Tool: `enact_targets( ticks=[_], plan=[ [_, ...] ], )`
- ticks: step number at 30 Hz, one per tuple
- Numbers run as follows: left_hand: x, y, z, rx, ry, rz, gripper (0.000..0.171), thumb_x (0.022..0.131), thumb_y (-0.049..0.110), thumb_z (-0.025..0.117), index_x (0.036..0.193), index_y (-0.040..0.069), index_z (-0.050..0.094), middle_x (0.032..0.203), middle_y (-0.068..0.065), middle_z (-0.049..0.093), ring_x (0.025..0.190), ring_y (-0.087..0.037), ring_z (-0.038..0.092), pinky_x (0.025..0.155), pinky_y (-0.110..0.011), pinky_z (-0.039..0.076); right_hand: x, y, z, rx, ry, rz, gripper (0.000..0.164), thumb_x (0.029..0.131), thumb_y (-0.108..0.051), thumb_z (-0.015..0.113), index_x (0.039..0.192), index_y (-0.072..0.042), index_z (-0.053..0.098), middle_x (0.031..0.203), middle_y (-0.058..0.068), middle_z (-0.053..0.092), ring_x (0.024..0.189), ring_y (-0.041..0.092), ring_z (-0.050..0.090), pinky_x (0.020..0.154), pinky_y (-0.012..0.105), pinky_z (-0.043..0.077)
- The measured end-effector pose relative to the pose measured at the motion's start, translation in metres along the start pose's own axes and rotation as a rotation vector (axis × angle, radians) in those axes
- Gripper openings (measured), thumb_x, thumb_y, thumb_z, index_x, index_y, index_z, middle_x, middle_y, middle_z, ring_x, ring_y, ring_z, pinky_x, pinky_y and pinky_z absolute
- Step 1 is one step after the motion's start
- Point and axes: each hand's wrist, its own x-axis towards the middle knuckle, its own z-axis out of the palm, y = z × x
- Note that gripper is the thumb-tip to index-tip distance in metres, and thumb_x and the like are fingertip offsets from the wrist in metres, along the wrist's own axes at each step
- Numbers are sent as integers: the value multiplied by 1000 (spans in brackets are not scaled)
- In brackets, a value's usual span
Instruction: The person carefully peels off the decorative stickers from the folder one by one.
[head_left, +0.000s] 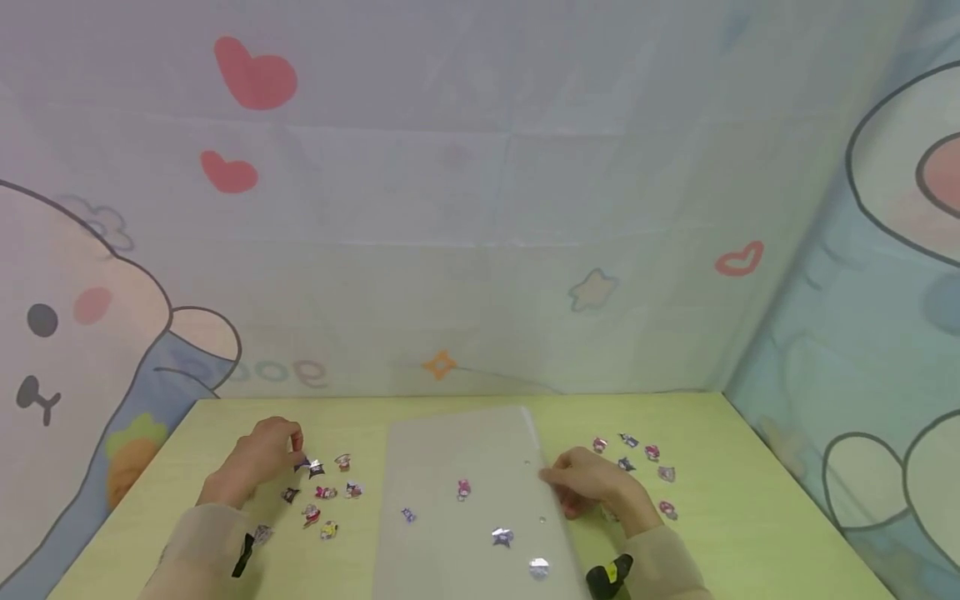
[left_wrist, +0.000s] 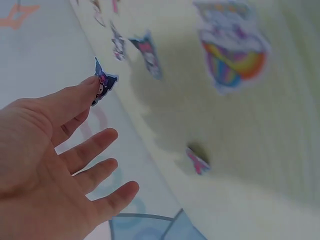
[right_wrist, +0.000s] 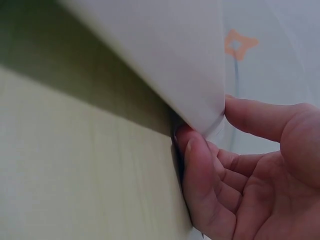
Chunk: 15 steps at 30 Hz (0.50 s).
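My left hand point(head_left: 258, 458) is over the far left of the table. In the left wrist view, its thumb and index finger pinch a small dark sticker point(left_wrist: 104, 86) of a cartoon character, with the other fingers spread. Several cut-out stickers lie below and beside this hand, one with a rainbow point(left_wrist: 232, 50). My right hand point(head_left: 592, 483) pinches the right edge of a white sheet point(head_left: 427, 458) between thumb and fingers. In the right wrist view, the sheet's edge point(right_wrist: 200, 75) is lifted off the table. A pink character sticker point(head_left: 463, 490) and a purple one point(head_left: 502, 537) are on the sheet.
The pale yellow table point(head_left: 720, 483) carries another group of stickers, including a pink one point(head_left: 652, 452), right of the sheet. A printed cloth point(head_left: 480, 208) hangs behind the table's far edge. Another printed cloth point(head_left: 817, 350) stands along the right side.
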Motion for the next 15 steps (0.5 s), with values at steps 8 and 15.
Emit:
enact_targets(
  ticks=[8, 15],
  plan=[
    [-13, -7, 2, 2, -63, -99, 20, 90, 8, 67, 77, 12, 52, 81, -4, 49, 87, -33, 46, 74, -65, 34, -3, 3, -2, -3, -4, -3, 22, 96, -22, 62, 92, 0, 63, 78, 12, 61, 58, 19, 59, 57, 32, 55],
    [-15, 0, 1, -16, -51, -145, 18, 90, 6, 65, 77, 10, 54, 87, -7, 54, 112, -49, 41, 79, -67, 24, -6, 3, -4, -4, 5, 12, 21, 96, -21, 62, 92, 0, 63, 78, 12, 61, 58, 18, 59, 57, 32, 55]
  ],
)
